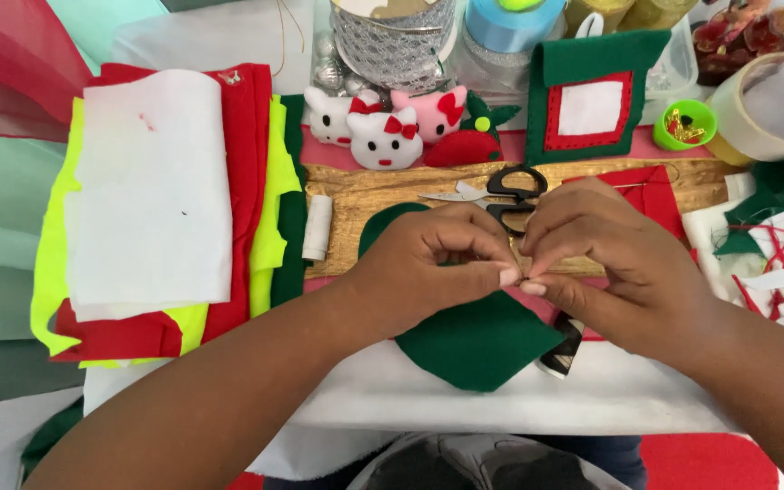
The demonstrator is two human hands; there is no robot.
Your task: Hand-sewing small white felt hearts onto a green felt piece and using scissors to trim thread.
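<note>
My left hand (pixel 424 263) and my right hand (pixel 605 254) meet fingertip to fingertip above a green felt piece (pixel 474 345). Both pinch something very small between thumb and forefinger; it is too small to make out. The green felt lies on the table under my hands, partly hidden by the left hand. Black-handled scissors (pixel 505 195) lie just behind my fingers on a gold glitter sheet (pixel 374 195). A red felt piece (pixel 651 186) sits behind my right hand.
A stack of white, red and neon yellow felt (pixel 151 200) lies at the left. Three small plush cat heads (pixel 383 127), a green felt frame with a white square (pixel 592 100), ribbon spools (pixel 392 41), a green pin cup (pixel 684 125) and felt scraps (pixel 778 254) crowd the back and right.
</note>
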